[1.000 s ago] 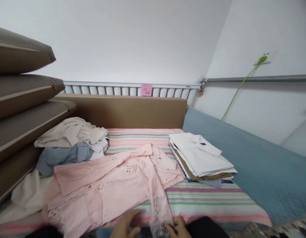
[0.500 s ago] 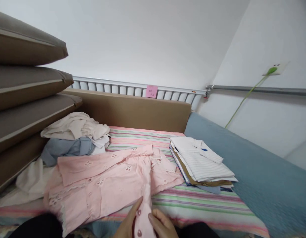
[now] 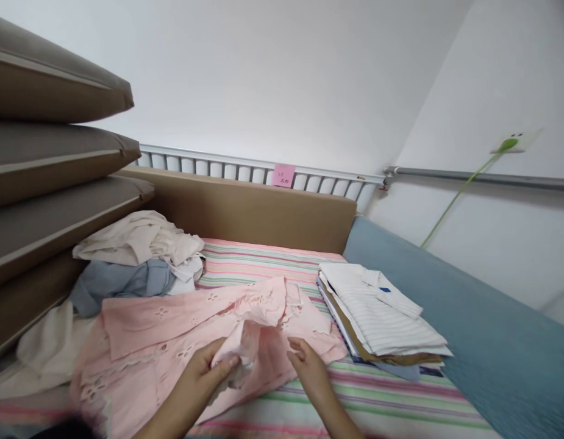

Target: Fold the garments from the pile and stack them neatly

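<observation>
A pink eyelet shirt (image 3: pixel 172 341) lies spread on a striped bed sheet (image 3: pixel 355 396). My left hand (image 3: pixel 208 369) is closed in a pinch on a bunched part of the shirt's front, lifted a little off the bed. My right hand (image 3: pixel 309 363) rests on the pink fabric just to the right, fingers curled onto the cloth. Both forearms come in from the bottom edge.
A stack of folded shirts (image 3: pixel 382 317) sits to the right, a white striped one on top. A loose heap of cream, blue and white clothes (image 3: pixel 135 262) lies at the left. Brown cushions (image 3: pixel 44 183) are stacked far left. A blue blanket (image 3: pixel 469 329) covers the right side.
Both hands moved up from the near edge of the bed to the middle of the pink shirt. The shirt's front strip is now bunched and raised in my left hand.
</observation>
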{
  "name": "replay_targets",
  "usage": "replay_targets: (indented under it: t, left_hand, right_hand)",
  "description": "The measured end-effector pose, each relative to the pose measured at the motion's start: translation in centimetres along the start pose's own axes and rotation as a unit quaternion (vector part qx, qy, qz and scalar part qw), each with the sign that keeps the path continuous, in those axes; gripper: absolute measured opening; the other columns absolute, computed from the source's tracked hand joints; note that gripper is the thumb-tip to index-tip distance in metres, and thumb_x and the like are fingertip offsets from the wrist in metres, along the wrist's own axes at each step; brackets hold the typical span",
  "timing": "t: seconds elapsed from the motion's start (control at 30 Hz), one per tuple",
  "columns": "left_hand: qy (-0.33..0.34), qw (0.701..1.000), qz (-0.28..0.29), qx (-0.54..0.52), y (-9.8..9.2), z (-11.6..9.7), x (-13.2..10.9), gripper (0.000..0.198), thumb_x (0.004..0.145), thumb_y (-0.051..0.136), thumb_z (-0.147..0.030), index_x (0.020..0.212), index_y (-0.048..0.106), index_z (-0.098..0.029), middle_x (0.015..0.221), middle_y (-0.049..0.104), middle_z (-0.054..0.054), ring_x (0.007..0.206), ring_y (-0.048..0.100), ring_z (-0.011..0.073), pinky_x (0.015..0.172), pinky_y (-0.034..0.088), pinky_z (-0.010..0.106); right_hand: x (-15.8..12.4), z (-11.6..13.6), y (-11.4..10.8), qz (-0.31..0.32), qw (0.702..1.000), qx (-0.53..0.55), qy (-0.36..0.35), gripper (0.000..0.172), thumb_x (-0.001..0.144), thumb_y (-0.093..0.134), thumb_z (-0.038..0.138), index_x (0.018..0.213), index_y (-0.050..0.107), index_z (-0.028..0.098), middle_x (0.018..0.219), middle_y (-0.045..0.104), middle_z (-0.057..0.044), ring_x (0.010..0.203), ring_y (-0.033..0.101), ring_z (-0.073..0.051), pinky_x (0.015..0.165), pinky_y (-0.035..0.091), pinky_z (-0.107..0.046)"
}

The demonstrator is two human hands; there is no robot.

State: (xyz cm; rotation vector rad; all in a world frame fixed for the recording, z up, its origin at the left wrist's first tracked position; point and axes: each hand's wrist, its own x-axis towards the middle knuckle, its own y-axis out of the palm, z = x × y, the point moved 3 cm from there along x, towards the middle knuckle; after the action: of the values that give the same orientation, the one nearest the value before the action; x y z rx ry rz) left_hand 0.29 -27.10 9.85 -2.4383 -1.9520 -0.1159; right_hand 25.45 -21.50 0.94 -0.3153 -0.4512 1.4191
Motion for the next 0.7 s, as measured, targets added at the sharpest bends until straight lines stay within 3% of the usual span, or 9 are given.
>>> replay_targets:
  t: [0.07,0.13,0.23,0.3,0.43,0.5,0.57,0.7]
  left_hand:
    - [0.015,0.999,0.033,0.022,0.2,-2.2,1.5,0.035,0.075,0.060,-0.050,0.072,0.062,-0.015,0.060,0.056,-0.001,0.053,0.047,0.0096,0.051,0.035,0.019]
    - [0.026,0.998,0.055,0.032,0.3,-4.8,3.3,0.036,0.075,0.059,-0.050,0.072,0.061,-0.014,0.059,0.056,0.000,0.052,0.048,0.0099,0.048,0.035,0.019]
    - [0.045,0.996,0.060,0.053,0.2,-9.1,6.2,0.032,0.074,0.061,-0.045,0.073,0.061,-0.013,0.059,0.056,-0.001,0.050,0.048,0.0093,0.046,0.036,0.018]
    - [0.056,0.994,0.066,0.062,0.3,-11.7,7.9,0.028,0.074,0.062,-0.041,0.073,0.061,-0.013,0.058,0.055,-0.001,0.048,0.048,0.0082,0.044,0.035,0.017]
    - [0.062,0.995,0.077,0.023,-0.1,-14.8,9.8,0.026,0.076,0.062,-0.036,0.081,0.063,-0.011,0.060,0.057,-0.001,0.047,0.050,0.0068,0.043,0.036,0.016]
    - [0.037,0.997,0.056,-0.032,-1.3,-14.6,9.9,0.024,0.076,0.063,-0.034,0.083,0.062,-0.011,0.062,0.059,0.000,0.049,0.052,0.0070,0.046,0.039,0.016]
    - [-0.009,0.997,0.010,-0.082,-3.6,-12.8,9.4,0.021,0.074,0.065,-0.031,0.081,0.061,-0.011,0.062,0.060,0.000,0.050,0.053,0.0069,0.047,0.041,0.016]
    - [-0.136,0.972,-0.130,-0.142,-10.8,-4.6,6.9,0.025,0.070,0.069,-0.031,0.086,0.061,-0.013,0.067,0.064,0.001,0.053,0.058,0.0094,0.050,0.046,0.019]
  right_hand:
    - [1.9,-0.6,-0.1,-0.015,0.997,-0.068,-0.023,0.040,0.073,0.048,0.026,0.110,0.057,0.015,0.109,0.064,-0.012,0.088,0.064,-0.021,0.080,0.050,-0.035]
    - [3.9,-0.5,-0.1,-0.032,0.989,-0.132,-0.058,0.046,0.073,0.047,0.022,0.119,0.053,0.017,0.116,0.060,-0.011,0.098,0.061,-0.021,0.086,0.048,-0.035]
    - [7.3,-0.1,0.5,-0.042,0.977,-0.191,-0.088,0.057,0.070,0.049,0.014,0.126,0.047,0.017,0.128,0.052,-0.011,0.123,0.043,-0.024,0.100,0.037,-0.038]
    - [9.8,0.1,1.0,-0.036,0.971,-0.221,-0.087,0.061,0.067,0.050,0.010,0.128,0.046,0.015,0.132,0.047,-0.013,0.125,0.040,-0.027,0.101,0.035,-0.040]
    - [14.2,0.6,1.7,0.007,0.961,-0.260,-0.092,0.040,0.070,0.051,0.012,0.108,0.062,0.018,0.120,0.057,-0.011,0.108,0.053,-0.024,0.089,0.040,-0.033]
    - [16.0,0.6,1.7,0.040,0.955,-0.274,-0.103,0.026,0.073,0.050,0.015,0.091,0.068,0.019,0.105,0.064,-0.008,0.098,0.057,-0.021,0.083,0.041,-0.029]
    - [17.6,0.5,1.6,0.066,0.948,-0.291,-0.111,0.022,0.073,0.049,0.015,0.080,0.069,0.020,0.093,0.067,-0.007,0.093,0.057,-0.020,0.081,0.040,-0.028]
    - [19.7,0.0,2.5,0.094,0.933,-0.326,-0.120,0.029,0.069,0.045,0.007,0.081,0.069,0.018,0.095,0.067,-0.007,0.097,0.056,-0.019,0.085,0.037,-0.027]
